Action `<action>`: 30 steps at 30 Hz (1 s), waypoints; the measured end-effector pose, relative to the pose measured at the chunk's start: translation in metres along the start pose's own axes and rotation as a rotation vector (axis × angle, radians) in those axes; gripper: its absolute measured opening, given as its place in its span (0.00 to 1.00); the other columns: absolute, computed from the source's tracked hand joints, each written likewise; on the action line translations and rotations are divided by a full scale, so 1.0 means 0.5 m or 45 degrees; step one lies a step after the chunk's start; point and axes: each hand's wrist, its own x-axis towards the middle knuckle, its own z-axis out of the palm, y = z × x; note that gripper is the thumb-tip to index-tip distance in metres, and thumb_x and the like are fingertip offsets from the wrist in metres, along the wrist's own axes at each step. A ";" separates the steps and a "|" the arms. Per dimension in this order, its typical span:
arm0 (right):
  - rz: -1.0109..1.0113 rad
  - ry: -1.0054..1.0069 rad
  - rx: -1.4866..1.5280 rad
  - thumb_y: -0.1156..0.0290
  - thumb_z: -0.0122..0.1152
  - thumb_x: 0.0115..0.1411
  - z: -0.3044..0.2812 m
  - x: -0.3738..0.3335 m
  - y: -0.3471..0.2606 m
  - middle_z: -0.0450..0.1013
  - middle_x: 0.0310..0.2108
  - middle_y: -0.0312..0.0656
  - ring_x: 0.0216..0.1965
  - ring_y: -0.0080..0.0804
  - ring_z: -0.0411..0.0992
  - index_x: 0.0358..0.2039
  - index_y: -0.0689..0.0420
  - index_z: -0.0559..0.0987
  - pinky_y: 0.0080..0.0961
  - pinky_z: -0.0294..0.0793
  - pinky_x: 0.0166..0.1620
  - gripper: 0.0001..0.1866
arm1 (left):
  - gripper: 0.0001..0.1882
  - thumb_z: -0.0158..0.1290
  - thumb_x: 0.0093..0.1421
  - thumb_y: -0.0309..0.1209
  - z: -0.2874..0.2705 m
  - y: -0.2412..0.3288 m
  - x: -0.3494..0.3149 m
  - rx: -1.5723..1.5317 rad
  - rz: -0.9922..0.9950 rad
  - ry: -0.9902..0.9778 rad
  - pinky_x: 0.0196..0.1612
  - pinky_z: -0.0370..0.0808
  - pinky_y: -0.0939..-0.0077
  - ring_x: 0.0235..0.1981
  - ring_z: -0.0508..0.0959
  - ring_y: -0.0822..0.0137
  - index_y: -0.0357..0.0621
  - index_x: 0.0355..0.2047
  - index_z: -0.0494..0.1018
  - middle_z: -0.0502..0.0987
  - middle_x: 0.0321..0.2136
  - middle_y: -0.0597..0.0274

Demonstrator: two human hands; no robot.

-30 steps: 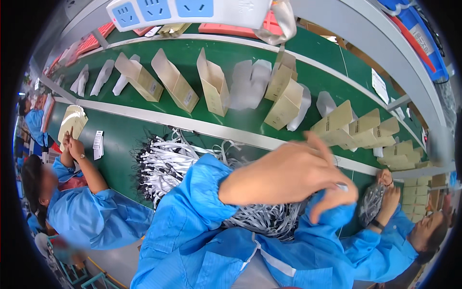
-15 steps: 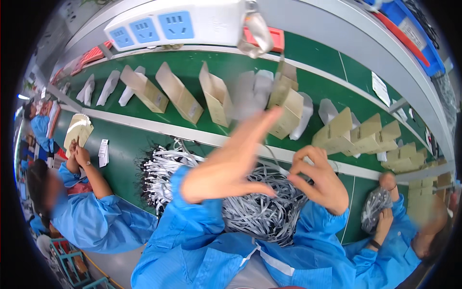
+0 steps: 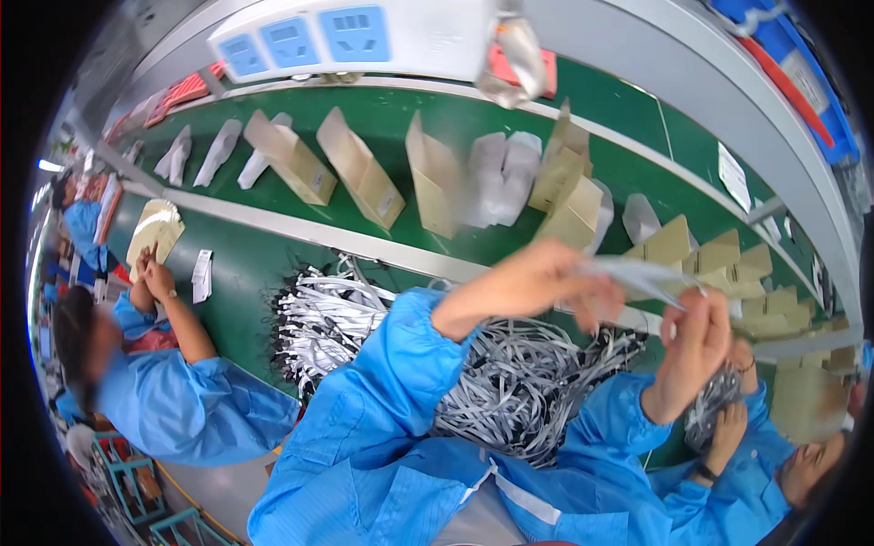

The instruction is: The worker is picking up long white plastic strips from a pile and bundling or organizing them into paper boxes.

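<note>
A pale grey flat cable [image 3: 642, 272], blurred, stretches in a bent strip between my two hands above the bench. My right hand [image 3: 690, 353] is closed, pinching the cable's right end between thumb and fingers. At the other end is my left hand [image 3: 537, 284], palm down; its fingers are smeared by motion and I cannot tell whether they grip the cable. Below my hands lies a large tangled heap of grey flat cables [image 3: 514, 387] with dark ends. A second pile of white cables [image 3: 332, 318] with black plugs sits left of it.
Open cardboard boxes [image 3: 364, 182] and white wrapped items [image 3: 505, 177] stand in a row on the green shelf strip beyond. A power strip [image 3: 401, 38] hangs above. One co-worker [image 3: 164, 382] sits at left; another [image 3: 756, 464], at right, handles a dark bagged item [image 3: 710, 405].
Both hands have moved right, away from over the heap. The left hand, earlier spread and raised toward the boxes, is now lower by the cable. The view has shifted slightly.
</note>
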 end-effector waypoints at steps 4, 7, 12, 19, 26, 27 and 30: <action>0.073 -0.426 -0.257 0.77 0.59 0.64 0.075 0.005 0.047 0.78 0.33 0.40 0.31 0.22 0.73 0.44 0.64 0.76 0.18 0.69 0.30 0.09 | 0.30 0.39 0.71 0.53 0.034 0.060 0.016 -0.851 0.068 0.673 0.32 0.76 0.77 0.27 0.78 0.71 0.34 0.52 0.69 0.80 0.31 0.60; 0.070 -0.630 -0.483 0.78 0.60 0.61 0.087 0.005 0.047 0.79 0.35 0.41 0.35 0.25 0.76 0.46 0.64 0.76 0.19 0.72 0.36 0.12 | 0.35 0.34 0.69 0.58 -0.032 -0.027 0.011 -1.098 0.235 0.255 0.29 0.69 0.81 0.23 0.71 0.75 0.40 0.60 0.63 0.77 0.29 0.64; -0.261 -0.264 -0.496 0.79 0.64 0.57 0.144 0.017 0.047 0.80 0.38 0.43 0.43 0.33 0.78 0.46 0.65 0.78 0.26 0.76 0.48 0.15 | 0.40 0.25 0.66 0.65 -0.058 -0.025 -0.024 -0.834 0.184 0.073 0.24 0.56 0.84 0.20 0.59 0.78 0.49 0.66 0.56 0.70 0.25 0.69; -0.392 -0.431 -0.532 0.83 0.64 0.53 0.147 -0.011 0.059 0.80 0.42 0.48 0.43 0.39 0.80 0.43 0.66 0.81 0.29 0.78 0.48 0.15 | 0.35 0.24 0.70 0.61 0.007 -0.055 0.010 0.378 0.278 0.665 0.25 0.67 0.82 0.24 0.69 0.78 0.53 0.67 0.52 0.73 0.27 0.61; -0.462 -0.510 -0.588 0.86 0.61 0.54 0.097 0.008 0.074 0.81 0.36 0.48 0.37 0.37 0.81 0.35 0.68 0.82 0.22 0.79 0.43 0.08 | 0.43 0.20 0.65 0.67 0.015 -0.042 0.019 0.216 -0.045 0.672 0.27 0.67 0.79 0.21 0.70 0.73 0.46 0.62 0.60 0.73 0.20 0.63; -0.499 -0.488 -0.634 0.86 0.60 0.54 0.087 0.011 0.063 0.81 0.35 0.48 0.36 0.35 0.81 0.34 0.68 0.82 0.22 0.79 0.42 0.07 | 0.41 0.23 0.67 0.66 0.010 -0.041 0.016 0.178 -0.078 0.598 0.29 0.68 0.77 0.22 0.72 0.70 0.44 0.59 0.64 0.75 0.21 0.61; -0.622 -0.430 -0.735 0.87 0.60 0.53 0.058 0.037 0.042 0.81 0.33 0.47 0.35 0.33 0.81 0.32 0.69 0.82 0.21 0.79 0.41 0.06 | 0.37 0.29 0.69 0.62 -0.022 -0.052 0.012 0.408 -0.149 0.528 0.32 0.71 0.72 0.24 0.76 0.65 0.42 0.52 0.71 0.77 0.23 0.57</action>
